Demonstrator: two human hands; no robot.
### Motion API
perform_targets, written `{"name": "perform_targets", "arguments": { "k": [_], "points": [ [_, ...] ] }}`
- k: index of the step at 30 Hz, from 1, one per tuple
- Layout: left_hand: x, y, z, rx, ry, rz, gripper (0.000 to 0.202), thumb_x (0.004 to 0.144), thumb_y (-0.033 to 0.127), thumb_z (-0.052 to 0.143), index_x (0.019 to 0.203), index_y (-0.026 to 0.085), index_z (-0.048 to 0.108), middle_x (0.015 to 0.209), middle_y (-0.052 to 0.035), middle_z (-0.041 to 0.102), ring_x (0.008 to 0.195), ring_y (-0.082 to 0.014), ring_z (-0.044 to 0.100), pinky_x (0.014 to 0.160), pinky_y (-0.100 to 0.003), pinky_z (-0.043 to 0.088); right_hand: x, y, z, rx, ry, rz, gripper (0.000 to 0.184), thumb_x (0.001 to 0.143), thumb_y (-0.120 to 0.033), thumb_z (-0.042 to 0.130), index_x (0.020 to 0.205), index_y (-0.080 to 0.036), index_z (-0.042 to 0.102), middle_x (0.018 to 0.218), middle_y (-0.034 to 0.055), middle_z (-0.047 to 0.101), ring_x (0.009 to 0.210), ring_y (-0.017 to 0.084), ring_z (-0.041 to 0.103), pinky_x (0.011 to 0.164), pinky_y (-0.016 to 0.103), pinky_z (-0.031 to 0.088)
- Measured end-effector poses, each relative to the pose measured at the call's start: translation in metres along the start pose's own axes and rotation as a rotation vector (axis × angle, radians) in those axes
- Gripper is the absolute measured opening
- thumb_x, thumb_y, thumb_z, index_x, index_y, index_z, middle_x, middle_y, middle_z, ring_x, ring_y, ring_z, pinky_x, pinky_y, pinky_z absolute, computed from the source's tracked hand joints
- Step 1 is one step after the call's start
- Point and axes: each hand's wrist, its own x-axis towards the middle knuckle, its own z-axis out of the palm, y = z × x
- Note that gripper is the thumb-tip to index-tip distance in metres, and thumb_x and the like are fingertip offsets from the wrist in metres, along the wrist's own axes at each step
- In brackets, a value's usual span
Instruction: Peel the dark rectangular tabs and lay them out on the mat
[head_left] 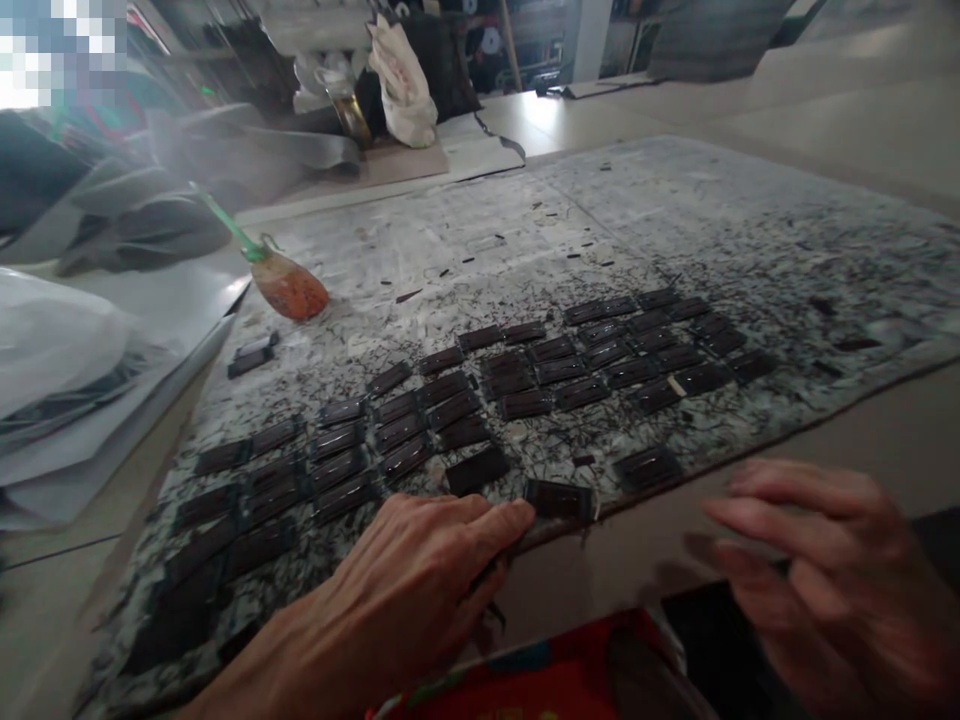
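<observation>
My left hand [442,560] rests at the near edge of the sheet, its fingers closed. The index fingertip and thumb side press on the left end of a small dark rectangular piece [561,500], glossy like the others. Dark bits show under the fingers. My right hand [832,570] hovers to the right, above the edge, slightly blurred; its fingers are loosely bent and apart, with nothing visible in them. Another dark piece [647,467] lies between the hands, farther in. Rows of similar dark pieces [405,430] lie on the sheet beyond.
A pale work sheet [480,215] strewn with dark shreds covers the table. A squeeze bottle with a green nozzle [292,285] lies tilted at the left. Plastic wrapping [60,340] sits far left. A white bag [401,85] stands behind. Something red [525,680] is below the table edge.
</observation>
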Motion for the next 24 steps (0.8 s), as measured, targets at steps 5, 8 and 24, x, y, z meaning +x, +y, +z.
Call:
{"name": "perform_targets", "arguments": {
  "k": [5, 8, 24],
  "points": [
    [0.001, 0.001, -0.003, 0.030, 0.026, -0.018, 0.029, 0.089, 0.017, 0.041, 0.112, 0.025, 0.057, 0.099, -0.0011, 0.070, 0.082, -0.0195, 0.067, 0.070, -0.028, 0.046, -0.007, -0.010, -0.001, 0.103, 0.043, 0.219, 0.019, 0.081, -0.012, 0.052, 0.085, -0.031, 0.050, 0.086, 0.0042, 0.055, 0.081, 0.025, 0.058, 0.066, 0.038, 0.049],
    [0.002, 0.002, -0.004, -0.053, 0.047, -0.034, 0.027, 0.093, 0.021, 0.039, 0.113, 0.025, 0.056, 0.101, -0.0002, 0.070, 0.082, -0.0171, 0.067, 0.070, -0.025, 0.046, -0.004, -0.028, 0.011, 0.239, -0.176, 0.188, 0.012, 0.083, -0.019, 0.055, 0.082, -0.029, 0.049, 0.070, -0.0027, 0.059, 0.062, 0.015, 0.060, 0.051, 0.025, 0.048],
    [0.003, 0.001, 0.002, -0.180, 0.199, -0.031, 0.024, 0.095, 0.025, 0.043, 0.113, 0.025, 0.060, 0.099, 0.0026, 0.071, 0.086, -0.0135, 0.067, 0.075, -0.022, 0.045, 0.011, -0.068, 0.051, 0.457, -0.584, 0.255, 0.017, 0.087, -0.013, 0.046, 0.077, -0.020, 0.058, 0.073, -0.0013, 0.065, 0.068, 0.012, 0.063, 0.057, 0.021, 0.042]
  ]
}}
